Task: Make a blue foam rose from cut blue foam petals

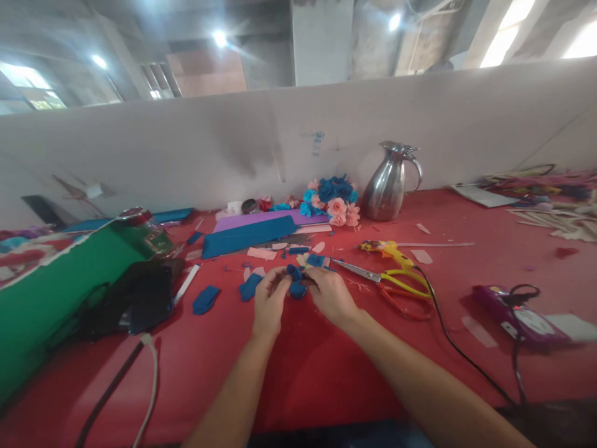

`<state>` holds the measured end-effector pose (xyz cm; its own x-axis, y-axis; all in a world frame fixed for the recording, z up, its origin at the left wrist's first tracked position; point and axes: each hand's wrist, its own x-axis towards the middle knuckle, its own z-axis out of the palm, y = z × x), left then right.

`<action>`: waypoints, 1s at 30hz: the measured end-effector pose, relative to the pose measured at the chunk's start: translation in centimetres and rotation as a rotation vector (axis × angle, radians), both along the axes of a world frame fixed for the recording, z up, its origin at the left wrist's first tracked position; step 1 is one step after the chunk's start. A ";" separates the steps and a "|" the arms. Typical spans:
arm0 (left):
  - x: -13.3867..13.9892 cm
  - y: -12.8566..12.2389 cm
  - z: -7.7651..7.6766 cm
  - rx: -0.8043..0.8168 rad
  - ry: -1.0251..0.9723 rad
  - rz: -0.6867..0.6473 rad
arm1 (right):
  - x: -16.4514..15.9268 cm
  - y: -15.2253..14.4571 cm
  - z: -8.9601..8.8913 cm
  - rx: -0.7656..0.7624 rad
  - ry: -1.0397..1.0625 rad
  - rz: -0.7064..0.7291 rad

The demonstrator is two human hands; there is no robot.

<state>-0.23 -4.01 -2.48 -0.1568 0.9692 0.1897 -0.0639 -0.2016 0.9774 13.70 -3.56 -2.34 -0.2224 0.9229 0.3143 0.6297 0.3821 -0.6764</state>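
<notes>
Between my two hands is a small blue paper flower (293, 272), pinched by the fingertips of both. My left hand (270, 297) is closed on its left side, and my right hand (330, 294) grips it from the right. Right below it shows another blue paper piece (297, 290); I cannot tell whether it is attached. Cut blue paper petals (206, 300) lie on the red table to the left, with another blue petal stack (250, 287) beside my left hand. Scissors (382, 278) with yellow and orange handles lie to the right of my right hand.
A yellow glue gun (389, 251) with a black cord, a purple power strip (517, 314) and a metal jug (386, 186) stand or lie rightward. Behind are blue paper sheets (252, 236) and finished paper flowers (333, 199). A green box (79, 292) and black bag (135, 295) occupy the left.
</notes>
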 end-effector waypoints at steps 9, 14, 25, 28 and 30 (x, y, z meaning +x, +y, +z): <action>-0.1 0.1 0.0 -0.020 0.025 0.011 | -0.1 0.0 -0.1 0.003 0.003 0.005; -0.2 0.1 -0.3 0.003 0.019 -0.008 | -0.1 0.2 -0.3 0.013 0.073 0.026; -0.3 0.2 -0.7 0.006 -0.031 -0.021 | -0.2 0.3 -0.1 -0.019 0.166 0.029; -0.3 0.1 -0.7 0.000 -0.060 -0.038 | -0.4 0.3 -0.1 -0.047 0.214 0.030; -0.3 0.1 -0.5 -0.008 -0.086 -0.049 | -0.4 0.2 0.0 -0.074 0.252 0.034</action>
<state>-0.55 -3.95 -2.99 -0.1241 0.9776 0.1699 -0.1576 -0.1884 0.9694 13.26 -3.32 -2.33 -0.1767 0.9388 0.2958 0.4257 0.3439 -0.8370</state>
